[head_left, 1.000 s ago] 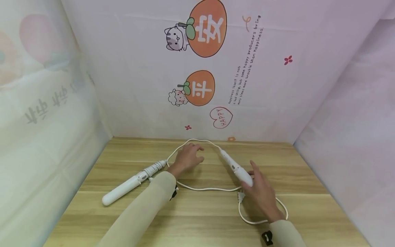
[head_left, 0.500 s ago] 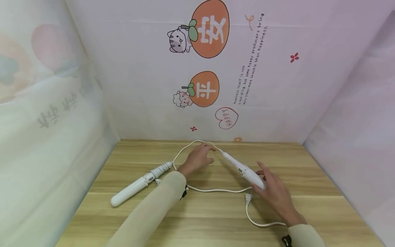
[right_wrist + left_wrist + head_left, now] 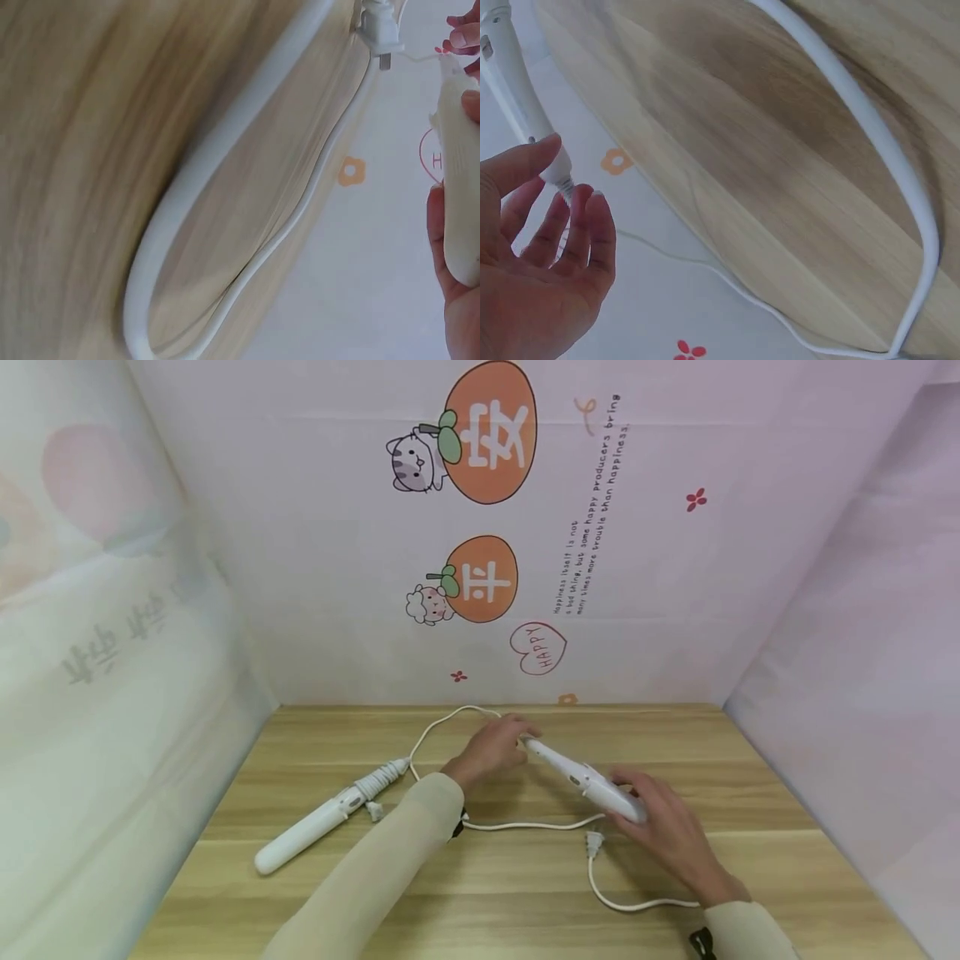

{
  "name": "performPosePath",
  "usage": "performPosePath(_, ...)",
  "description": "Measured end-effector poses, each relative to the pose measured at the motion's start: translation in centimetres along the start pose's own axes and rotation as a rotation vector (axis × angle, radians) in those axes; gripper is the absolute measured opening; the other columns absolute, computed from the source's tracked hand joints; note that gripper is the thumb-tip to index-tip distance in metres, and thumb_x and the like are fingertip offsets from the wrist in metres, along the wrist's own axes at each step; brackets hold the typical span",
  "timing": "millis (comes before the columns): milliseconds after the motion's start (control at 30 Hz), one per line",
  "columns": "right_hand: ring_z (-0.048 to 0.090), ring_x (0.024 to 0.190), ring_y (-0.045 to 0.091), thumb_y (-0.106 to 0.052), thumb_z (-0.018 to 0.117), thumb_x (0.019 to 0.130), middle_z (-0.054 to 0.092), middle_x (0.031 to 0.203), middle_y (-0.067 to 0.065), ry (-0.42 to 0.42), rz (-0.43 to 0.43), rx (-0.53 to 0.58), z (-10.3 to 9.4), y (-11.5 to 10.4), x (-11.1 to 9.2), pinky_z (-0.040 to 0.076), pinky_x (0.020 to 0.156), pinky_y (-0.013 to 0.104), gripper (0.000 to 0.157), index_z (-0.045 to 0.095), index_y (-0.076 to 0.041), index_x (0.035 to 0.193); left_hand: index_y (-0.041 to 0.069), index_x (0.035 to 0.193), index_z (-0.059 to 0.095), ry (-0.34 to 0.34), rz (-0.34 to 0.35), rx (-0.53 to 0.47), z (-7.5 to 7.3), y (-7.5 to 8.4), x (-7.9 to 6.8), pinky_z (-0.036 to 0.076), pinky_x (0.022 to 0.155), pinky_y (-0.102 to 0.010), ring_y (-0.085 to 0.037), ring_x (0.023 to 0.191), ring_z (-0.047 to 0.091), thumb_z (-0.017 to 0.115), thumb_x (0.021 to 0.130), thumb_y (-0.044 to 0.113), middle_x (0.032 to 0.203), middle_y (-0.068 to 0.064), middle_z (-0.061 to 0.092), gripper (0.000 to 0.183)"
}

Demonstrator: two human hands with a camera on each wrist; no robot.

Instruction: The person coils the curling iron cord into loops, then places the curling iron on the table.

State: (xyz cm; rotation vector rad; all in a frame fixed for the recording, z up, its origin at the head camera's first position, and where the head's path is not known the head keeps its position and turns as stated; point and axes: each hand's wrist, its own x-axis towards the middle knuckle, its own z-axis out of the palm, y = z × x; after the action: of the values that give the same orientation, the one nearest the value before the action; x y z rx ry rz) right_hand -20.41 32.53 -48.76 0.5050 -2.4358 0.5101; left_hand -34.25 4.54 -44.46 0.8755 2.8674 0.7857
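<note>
A white wand-shaped appliance, probably a hair straightener, slants between both hands. My right hand grips its thick rounded end. At the narrow cord end, my left hand has thumb and fingers curled round the tip; the left wrist view shows the thumb on the handle and fingertips by the cord's ribbed sleeve. The right wrist view catches the wide end resting in the right hand. Its white cord loops over the table, and a two-pin plug lies near the right hand.
A second white wand lies at left, cord wound round its handle and a plug beside it. The wooden table meets a printed cloth wall at the back, with cloth walls at both sides.
My left hand has moved right, from above the table to the wand's cord end, and taken hold of it. My right hand has closed more fully round the thick end. The view shifted slightly.
</note>
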Motion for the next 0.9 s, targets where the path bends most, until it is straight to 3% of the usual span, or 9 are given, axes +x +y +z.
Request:
performPosePath(100, 0.072, 0.093, 0.025, -0.01, 0.099, 0.073, 0.079, 0.112, 0.008, 0.005, -0.027, 0.016, -0.1, 0.2, 0.1, 0.057, 0.073, 0.04, 0.067, 0.07, -0.01, 0.133, 0.019, 0.139, 0.075, -0.013, 0.029, 0.012, 0.2, 0.1, 0.2, 0.049, 0.118, -0.043, -0.024, 0.141, 0.061, 0.084, 0.094, 0.008, 0.151, -0.003, 0.067, 0.047)
performPosePath(333, 0.07, 0.092, 0.023, -0.011, 0.099, 0.071, 0.078, 0.111, 0.007, 0.021, -0.097, 0.015, -0.4, 1.0, 0.0, 0.058, 0.071, 0.037, 0.065, 0.072, -0.009, 0.13, 0.021, 0.126, 0.081, 0.028, 0.123, 0.07, 0.4, -0.4, 0.2, 0.055, 0.108, -0.037, -0.016, 0.124, 0.069, 0.087, 0.096, 0.024, 0.128, 0.006, 0.079, 0.03)
performPosePath(600, 0.069, 0.096, 0.02, -0.012, 0.098, 0.07, 0.078, 0.116, 0.006, 0.047, -0.176, 0.014, -1.0, 1.9, -0.2, 0.059, 0.074, 0.033, 0.061, 0.075, -0.01, 0.126, 0.025, 0.118, 0.083, 0.094, 0.272, 0.226, -1.1, -0.6, -1.8, 0.047, 0.098, -0.038, -0.016, 0.11, 0.06, 0.086, 0.094, 0.038, 0.117, 0.013, 0.081, 0.027)
performPosePath(733, 0.069, 0.097, 0.019, -0.018, 0.097, 0.074, 0.078, 0.113, 0.004, 0.084, -0.19, 0.036, -1.5, 2.0, -0.2, 0.054, 0.08, 0.024, 0.055, 0.077, -0.01, 0.124, 0.027, 0.112, 0.083, 0.017, 0.272, 0.123, -2.3, -0.9, -2.8, 0.039, 0.098, -0.038, -0.012, 0.107, 0.054, 0.086, 0.094, 0.036, 0.106, 0.015, 0.079, 0.02)
performPosePath(900, 0.067, 0.095, 0.017, -0.02, 0.099, 0.072, 0.078, 0.109, 0.002, 0.109, -0.167, 0.039, -2.2, 1.9, -0.4, 0.05, 0.081, 0.02, 0.054, 0.078, -0.012, 0.121, 0.021, 0.107, 0.081, -0.118, 0.266, -0.131, -3.3, -1.3, -3.7, 0.046, 0.091, -0.03, -0.008, 0.093, 0.058, 0.085, 0.097, 0.027, 0.098, 0.011, 0.076, 0.012)
